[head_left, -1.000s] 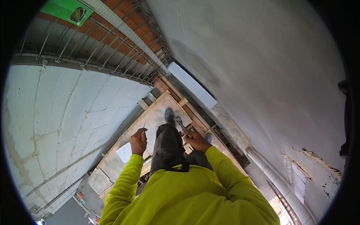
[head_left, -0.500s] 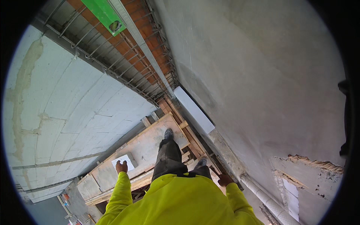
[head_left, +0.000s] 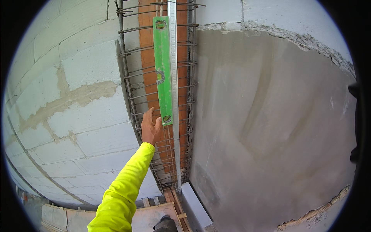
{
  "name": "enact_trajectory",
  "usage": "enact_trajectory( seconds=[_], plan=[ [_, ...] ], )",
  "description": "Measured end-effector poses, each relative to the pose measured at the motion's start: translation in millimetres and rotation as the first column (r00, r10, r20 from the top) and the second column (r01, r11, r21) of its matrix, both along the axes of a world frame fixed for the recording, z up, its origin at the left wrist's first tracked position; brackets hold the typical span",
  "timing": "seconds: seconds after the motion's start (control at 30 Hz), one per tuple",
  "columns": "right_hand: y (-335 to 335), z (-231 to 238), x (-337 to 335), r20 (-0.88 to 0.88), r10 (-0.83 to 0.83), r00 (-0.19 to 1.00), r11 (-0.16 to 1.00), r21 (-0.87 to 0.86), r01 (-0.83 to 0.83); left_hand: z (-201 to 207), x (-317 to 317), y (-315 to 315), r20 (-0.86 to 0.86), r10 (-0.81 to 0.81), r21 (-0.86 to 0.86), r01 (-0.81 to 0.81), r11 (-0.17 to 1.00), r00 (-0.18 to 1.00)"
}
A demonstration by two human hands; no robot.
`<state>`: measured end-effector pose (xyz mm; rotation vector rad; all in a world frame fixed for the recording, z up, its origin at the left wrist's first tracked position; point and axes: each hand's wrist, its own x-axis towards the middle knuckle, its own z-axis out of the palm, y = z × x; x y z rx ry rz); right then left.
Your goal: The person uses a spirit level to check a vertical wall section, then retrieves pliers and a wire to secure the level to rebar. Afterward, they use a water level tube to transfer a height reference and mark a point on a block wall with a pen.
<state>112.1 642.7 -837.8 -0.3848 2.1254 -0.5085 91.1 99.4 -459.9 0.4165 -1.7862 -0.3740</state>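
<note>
My left hand is raised with fingers and thumb apart, holding nothing that I can see. It is close beside the lower end of a green spirit level; whether the thumb touches it I cannot tell. The level stands nearly upright along the left side of a long metal straightedge. Both are in front of a rebar cage, with an orange board behind the bars. My right hand is out of the picture.
On the left rises a wall of white blocks with mortar smears. A grey plastered wall fills the right. Below lie a wooden platform, my foot on it, and a white block at the straightedge's foot.
The view has tilted up to the rebar and spirit level. My left hand has risen from near a white block on the platform to the level's lower end. My right hand has left view.
</note>
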Motion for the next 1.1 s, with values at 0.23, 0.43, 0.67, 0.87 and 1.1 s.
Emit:
enact_trajectory(
  seconds=[0.23, 0.43, 0.67, 0.87, 1.1],
  plan=[
    [-46.4, 53.9, -25.4, -0.071, -0.120, 0.990, 0.983, -0.146, 0.109, 97.3, -74.2, -22.4, -0.010, 0.222, 0.141, -0.218, 0.966, 0.975],
    [-48.0, 62.3, -25.0, -0.071, -0.193, 0.979, 0.972, -0.147, 0.181, 104.6, -78.9, -48.5, 0.033, 0.091, 0.237, -0.096, 0.967, 0.995],
    [-23.1, 44.6, -11.6, -0.061, -0.258, 0.964, 0.961, -0.114, 0.250, 83.8, -34.1, -15.1, -0.446, -0.480, 0.254, 0.621, 0.741, 0.755],
    [36.4, -11.5, 29.9, -0.040, -0.333, 0.942, 0.943, -0.010, 0.333, 2.8, 41.7, 89.1, -0.487, -0.512, 0.313, 0.688, 0.655, 0.708],
    [85.9, -74.1, 246.6, -0.082, -0.442, 0.893, 0.887, 0.109, 0.449, -84.6, 60.3, 182.5, -0.486, -0.727, 0.525, 0.827, 0.199, 0.484]
  ],
)
